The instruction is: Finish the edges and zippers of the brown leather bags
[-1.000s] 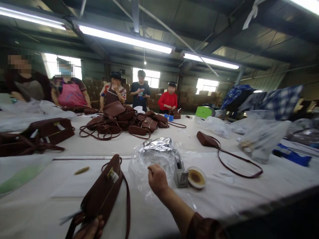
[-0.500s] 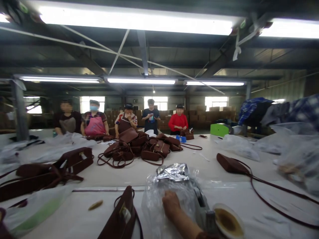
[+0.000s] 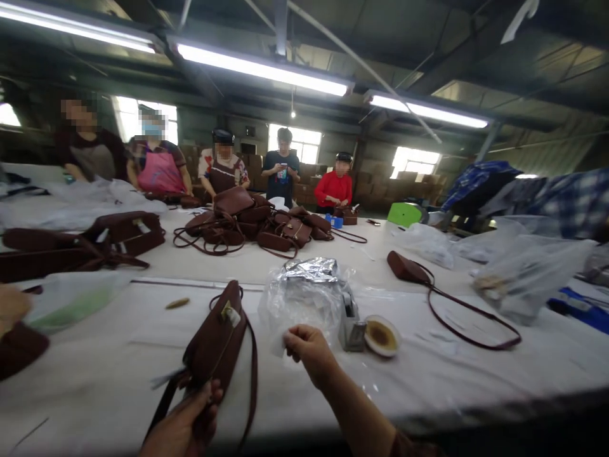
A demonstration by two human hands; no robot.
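Observation:
A brown bag (image 3: 219,343) with a long strap lies near the table's front edge, its far end pointing away. My left hand (image 3: 193,416) is closed on the near end of this bag. Just right of it, my right hand (image 3: 304,346) is pinched at the near edge of a crumpled clear plastic bag (image 3: 299,304); what its fingertips hold is too small to make out. Silver foil (image 3: 311,270) rests on the far part of the plastic. Beside the plastic stands a grey tape dispenser (image 3: 352,330).
A round dish (image 3: 381,336) with brown contents sits right of the dispenser. Brown bags (image 3: 247,219) are piled mid-table; another bag (image 3: 404,266) lies to the right. Another person's hand (image 3: 13,308) shows at the left edge. Several people stand across the table (image 3: 190,324).
The view has tilted down. My left hand has come into view on the brown bag. My right hand has moved from over the plastic to its near edge.

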